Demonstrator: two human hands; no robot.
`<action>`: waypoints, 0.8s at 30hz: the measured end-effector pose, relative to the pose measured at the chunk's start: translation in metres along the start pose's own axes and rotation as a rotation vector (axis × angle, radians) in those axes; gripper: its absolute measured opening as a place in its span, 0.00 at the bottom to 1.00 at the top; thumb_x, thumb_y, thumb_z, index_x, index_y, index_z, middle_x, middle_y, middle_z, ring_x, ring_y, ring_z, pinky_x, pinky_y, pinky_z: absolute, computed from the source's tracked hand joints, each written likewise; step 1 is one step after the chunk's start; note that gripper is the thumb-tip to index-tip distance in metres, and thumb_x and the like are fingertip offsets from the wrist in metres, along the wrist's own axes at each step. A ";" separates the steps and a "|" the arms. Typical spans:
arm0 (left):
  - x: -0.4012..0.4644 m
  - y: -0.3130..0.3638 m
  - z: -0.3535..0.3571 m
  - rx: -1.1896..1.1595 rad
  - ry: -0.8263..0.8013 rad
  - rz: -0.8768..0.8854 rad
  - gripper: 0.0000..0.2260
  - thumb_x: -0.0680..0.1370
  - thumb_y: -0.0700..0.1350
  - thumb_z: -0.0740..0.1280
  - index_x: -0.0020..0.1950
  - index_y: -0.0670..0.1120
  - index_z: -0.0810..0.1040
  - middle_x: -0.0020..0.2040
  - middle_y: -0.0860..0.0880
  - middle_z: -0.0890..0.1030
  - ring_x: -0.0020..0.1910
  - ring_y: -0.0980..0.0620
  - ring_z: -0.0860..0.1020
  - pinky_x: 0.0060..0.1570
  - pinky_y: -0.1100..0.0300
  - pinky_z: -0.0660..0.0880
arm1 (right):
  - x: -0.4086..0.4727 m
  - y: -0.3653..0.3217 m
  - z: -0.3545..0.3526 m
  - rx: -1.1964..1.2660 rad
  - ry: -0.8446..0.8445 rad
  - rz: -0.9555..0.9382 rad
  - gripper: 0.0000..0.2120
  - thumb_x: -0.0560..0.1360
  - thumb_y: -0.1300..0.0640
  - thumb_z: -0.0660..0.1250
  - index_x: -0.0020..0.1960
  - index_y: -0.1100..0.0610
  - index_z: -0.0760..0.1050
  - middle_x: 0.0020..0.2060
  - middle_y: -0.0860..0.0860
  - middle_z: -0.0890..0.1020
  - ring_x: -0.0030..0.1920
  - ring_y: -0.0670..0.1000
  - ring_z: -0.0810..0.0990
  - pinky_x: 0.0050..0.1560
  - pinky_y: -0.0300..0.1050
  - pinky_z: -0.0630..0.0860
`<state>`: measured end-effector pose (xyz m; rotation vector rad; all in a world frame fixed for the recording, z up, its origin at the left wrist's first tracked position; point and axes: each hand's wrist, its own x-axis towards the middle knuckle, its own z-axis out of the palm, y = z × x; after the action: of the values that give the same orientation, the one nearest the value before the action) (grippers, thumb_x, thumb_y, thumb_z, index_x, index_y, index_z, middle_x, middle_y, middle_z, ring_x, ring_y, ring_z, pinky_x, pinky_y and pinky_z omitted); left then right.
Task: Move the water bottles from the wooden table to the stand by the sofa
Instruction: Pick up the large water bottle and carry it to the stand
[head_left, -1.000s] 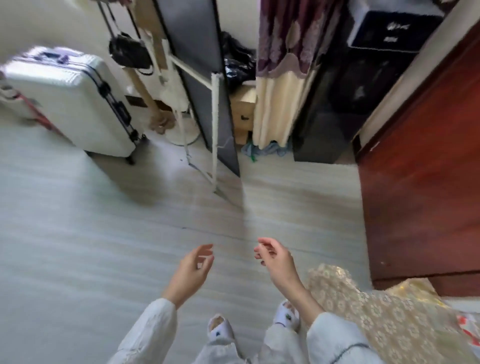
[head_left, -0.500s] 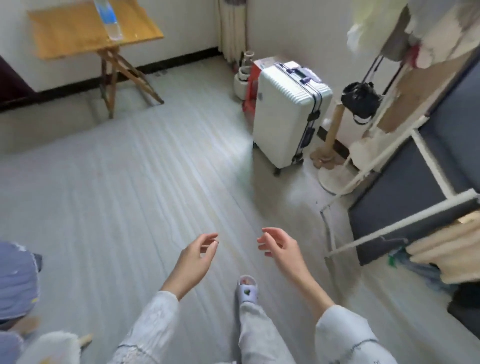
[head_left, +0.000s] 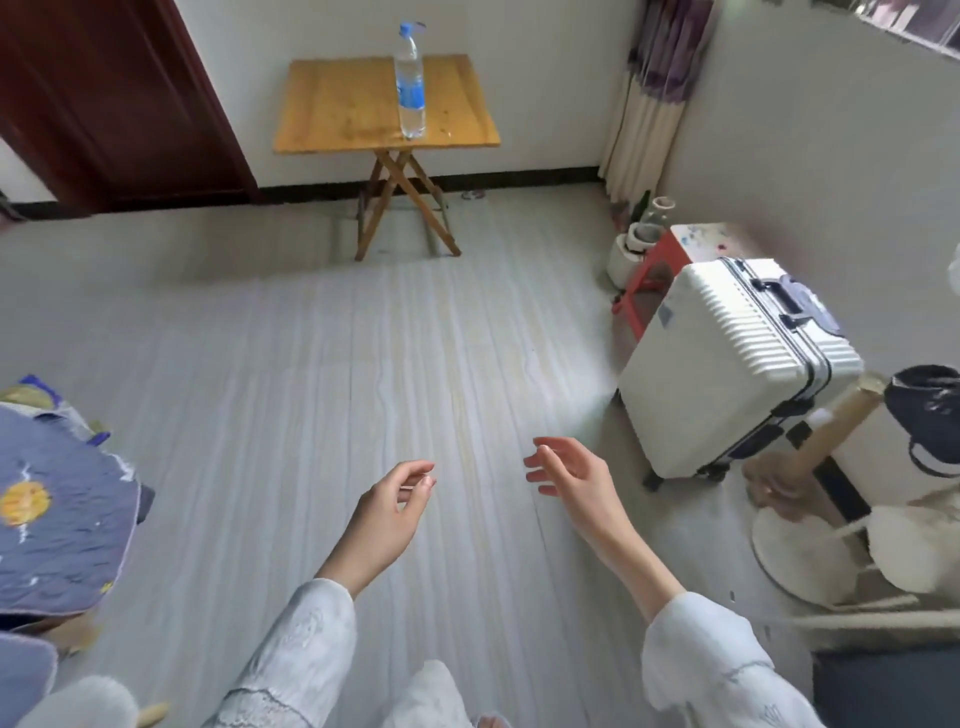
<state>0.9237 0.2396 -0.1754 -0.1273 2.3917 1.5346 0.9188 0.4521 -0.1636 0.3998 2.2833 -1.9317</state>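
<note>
Floor (head_left: 260, 389): pale planks, bare in the middle.
Suitcase (head_left: 727, 364): white, at the right wall.
Table (head_left: 337, 104): wooden, folding, at the far wall.
Water bottle (head_left: 410, 88): upright on the table's near right part.
Left hand (head_left: 387, 514): fingers loosely curled, holding nothing.
Right hand (head_left: 576, 483): fingers spread, holding nothing.

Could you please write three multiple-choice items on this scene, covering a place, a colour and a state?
1. Where does the water bottle stand?
A. on the wooden table
B. on the floor
C. on the suitcase

2. What colour is the bottle's cap?
A. red
B. blue
C. black

3. What are the left hand and right hand holding?
A. a bottle each
B. one bottle together
C. nothing

Answers: 1 A, it stands upright on the tabletop; 2 B, the cap shows blue; 3 C, both hands hang open and empty above the floor.
</note>
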 end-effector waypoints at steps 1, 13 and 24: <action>0.017 0.001 -0.004 0.008 0.007 -0.007 0.06 0.78 0.47 0.60 0.53 0.56 0.73 0.53 0.52 0.80 0.54 0.52 0.78 0.60 0.51 0.73 | 0.019 -0.006 0.002 -0.001 -0.014 -0.002 0.07 0.77 0.58 0.60 0.51 0.55 0.75 0.41 0.52 0.82 0.42 0.51 0.82 0.46 0.46 0.77; 0.293 0.052 -0.092 -0.017 0.073 0.018 0.08 0.78 0.46 0.59 0.55 0.52 0.73 0.54 0.49 0.79 0.55 0.51 0.77 0.59 0.53 0.73 | 0.298 -0.099 0.053 -0.004 -0.064 -0.025 0.08 0.76 0.58 0.61 0.53 0.57 0.74 0.41 0.52 0.81 0.41 0.49 0.81 0.46 0.45 0.77; 0.517 0.116 -0.130 0.008 0.060 0.019 0.06 0.78 0.45 0.59 0.53 0.54 0.73 0.53 0.50 0.79 0.54 0.51 0.77 0.58 0.54 0.73 | 0.523 -0.164 0.055 0.030 -0.064 -0.034 0.07 0.76 0.58 0.62 0.52 0.56 0.75 0.40 0.51 0.82 0.41 0.49 0.81 0.45 0.43 0.77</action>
<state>0.3790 0.2160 -0.1755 -0.1510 2.4518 1.5510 0.3683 0.4368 -0.1554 0.3000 2.2380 -1.9678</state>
